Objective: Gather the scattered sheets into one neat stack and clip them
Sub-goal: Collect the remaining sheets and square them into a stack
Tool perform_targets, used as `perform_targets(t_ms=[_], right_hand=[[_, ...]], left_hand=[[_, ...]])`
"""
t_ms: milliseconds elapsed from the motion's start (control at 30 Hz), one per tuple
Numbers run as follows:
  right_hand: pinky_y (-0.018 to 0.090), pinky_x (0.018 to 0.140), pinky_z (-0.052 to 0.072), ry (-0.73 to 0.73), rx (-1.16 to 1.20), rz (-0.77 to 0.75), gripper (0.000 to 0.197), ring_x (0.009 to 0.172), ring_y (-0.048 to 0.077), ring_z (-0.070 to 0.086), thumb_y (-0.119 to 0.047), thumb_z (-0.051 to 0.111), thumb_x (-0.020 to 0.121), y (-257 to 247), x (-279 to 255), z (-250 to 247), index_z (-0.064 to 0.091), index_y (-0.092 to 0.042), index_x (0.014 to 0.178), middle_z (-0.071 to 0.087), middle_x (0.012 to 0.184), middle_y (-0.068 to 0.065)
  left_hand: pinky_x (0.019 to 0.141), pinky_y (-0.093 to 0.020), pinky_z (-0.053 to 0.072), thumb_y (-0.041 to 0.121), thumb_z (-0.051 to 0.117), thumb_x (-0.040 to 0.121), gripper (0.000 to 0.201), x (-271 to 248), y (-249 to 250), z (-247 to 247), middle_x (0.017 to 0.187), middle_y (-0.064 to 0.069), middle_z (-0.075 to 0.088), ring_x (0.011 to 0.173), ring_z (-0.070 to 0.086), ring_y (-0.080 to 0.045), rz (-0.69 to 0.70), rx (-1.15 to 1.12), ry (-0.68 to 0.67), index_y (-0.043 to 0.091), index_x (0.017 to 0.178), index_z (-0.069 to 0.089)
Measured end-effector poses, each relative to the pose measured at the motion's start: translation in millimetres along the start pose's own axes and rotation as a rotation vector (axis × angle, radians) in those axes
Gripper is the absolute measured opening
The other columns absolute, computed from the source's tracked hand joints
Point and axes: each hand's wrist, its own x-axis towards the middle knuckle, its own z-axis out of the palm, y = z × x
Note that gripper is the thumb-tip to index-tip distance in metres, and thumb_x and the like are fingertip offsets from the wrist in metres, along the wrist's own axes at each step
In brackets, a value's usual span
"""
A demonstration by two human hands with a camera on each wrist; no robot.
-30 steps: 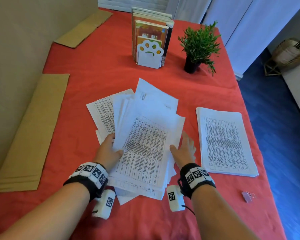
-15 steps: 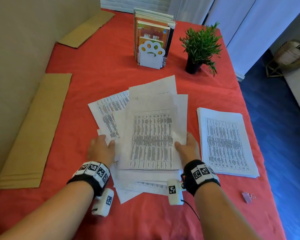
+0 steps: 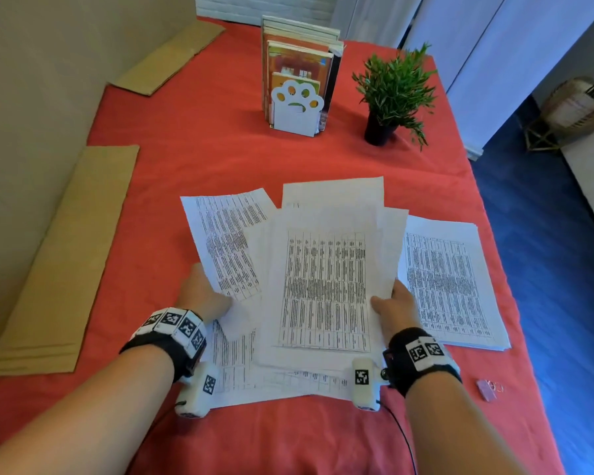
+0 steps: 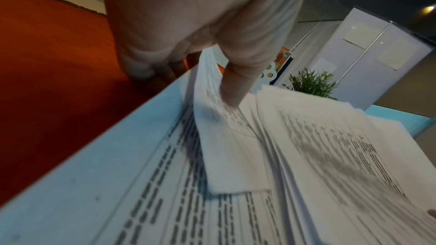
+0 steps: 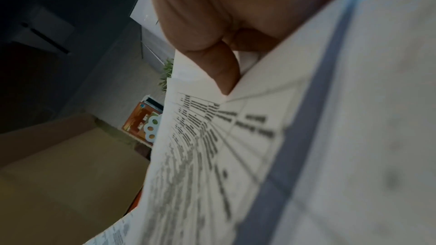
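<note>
A loose bundle of printed sheets (image 3: 323, 289) is lifted off the red tablecloth, fanned and uneven. My right hand (image 3: 393, 308) grips its right edge, thumb on top (image 5: 221, 66). My left hand (image 3: 203, 296) pinches a skewed sheet (image 3: 227, 241) at the bundle's left, thumb pressed on the paper (image 4: 235, 81). More sheets (image 3: 240, 371) lie flat beneath, near the front edge. A small pink binder clip (image 3: 487, 390) lies at the right, apart from both hands.
A tidy stack of printed sheets (image 3: 450, 286) lies to the right of the bundle. At the back stand a book holder (image 3: 297, 108) and a potted plant (image 3: 391, 94). Cardboard strips (image 3: 59, 269) lie along the left wall. The table's right edge drops to a blue floor.
Both hands have pulled the sheets toward each other and raised them. The top sheet turned from slanted to nearly straight. My left hand took hold of the skewed left sheet.
</note>
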Motion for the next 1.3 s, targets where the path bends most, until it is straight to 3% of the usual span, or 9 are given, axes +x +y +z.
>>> perform_targets(t_ms=[167,367,467,567,633,700,867,1133,1300], right_hand=[[0.045,0.085,0.055,-0.013,0.029,-0.043,0.045,0.090,0.028,0.067,0.008,0.048,0.080,-10,-3,1,0.060,-0.035,0.086,0.071,0.094,0.001],[0.044,0.084,0.054,-0.013,0.115,-0.016,0.046,0.091,0.027,0.067,0.011,0.049,0.081,-17,0,-7,0.061,-0.034,0.088,0.070,0.093,0.000],[0.049,0.088,0.054,-0.086,0.102,0.012,0.039,0.095,0.028,0.067,0.007,0.051,0.083,-15,-4,6,0.058,-0.027,0.100,0.069,0.102,0.005],[0.046,0.088,0.054,-0.113,0.040,-0.006,0.019,0.092,0.026,0.066,-0.012,0.050,0.087,-5,-9,30,0.058,-0.020,0.102,0.068,0.098,0.004],[0.031,0.078,0.049,-0.108,-0.062,-0.055,0.012,0.084,0.022,0.059,-0.017,0.045,0.094,-4,-16,43,0.057,-0.014,0.093,0.062,0.083,0.000],[0.027,0.065,0.040,-0.054,-0.179,-0.108,0.014,0.079,0.022,0.052,-0.012,0.043,0.096,-3,-20,47,0.056,-0.010,0.093,0.055,0.077,0.001],[0.024,0.079,0.039,0.081,-0.308,-0.128,0.037,0.094,0.027,0.059,-0.005,0.045,0.092,0,-22,42,0.056,-0.015,0.126,0.066,0.101,0.010],[0.036,0.082,0.046,0.178,-0.422,-0.203,0.026,0.099,0.034,0.058,-0.010,0.047,0.093,3,-17,48,0.059,-0.009,0.117,0.057,0.112,0.016],[0.029,0.079,0.044,0.108,-0.454,-0.197,0.031,0.100,0.028,0.060,-0.002,0.044,0.090,5,-13,43,0.060,-0.010,0.116,0.066,0.109,0.013]], left_hand=[[0.085,-0.032,0.043,0.003,0.063,0.083,0.046,-13,1,4,0.114,-0.010,0.060,0.105,0.058,-0.030,0.041,-0.052,0.066,0.008,0.124,0.043],[0.056,-0.023,0.042,-0.015,0.058,0.072,0.066,-12,-3,-4,0.087,0.005,0.053,0.087,0.054,-0.023,-0.004,-0.028,-0.133,0.015,0.127,0.038],[0.078,-0.039,0.052,-0.008,0.054,0.076,0.066,-12,-6,1,0.106,-0.005,0.059,0.099,0.057,-0.026,-0.029,-0.157,-0.180,0.021,0.132,0.034],[0.102,-0.039,0.038,0.022,0.045,0.095,0.049,-21,0,12,0.140,-0.007,0.046,0.123,0.046,-0.027,-0.042,-0.303,-0.126,0.017,0.141,0.028],[0.109,-0.036,0.026,0.030,0.033,0.100,0.050,-28,5,18,0.148,-0.007,0.034,0.136,0.034,-0.027,-0.014,-0.278,-0.085,0.010,0.144,0.022],[0.105,-0.033,0.028,0.027,0.031,0.100,0.044,-32,6,22,0.142,-0.011,0.040,0.131,0.038,-0.029,0.014,-0.243,-0.048,0.005,0.139,0.028],[0.097,-0.028,0.031,0.014,0.032,0.099,0.044,-33,5,26,0.130,0.001,0.044,0.113,0.044,-0.016,0.100,-0.282,-0.028,0.015,0.142,0.024],[0.098,-0.030,0.035,0.013,0.030,0.099,0.049,-27,3,26,0.132,0.000,0.046,0.119,0.047,-0.023,0.078,-0.279,0.052,0.017,0.147,0.019],[0.096,-0.033,0.038,0.011,0.031,0.099,0.051,-27,0,30,0.134,-0.010,0.048,0.114,0.049,-0.027,0.072,-0.195,0.014,0.018,0.148,0.017]])
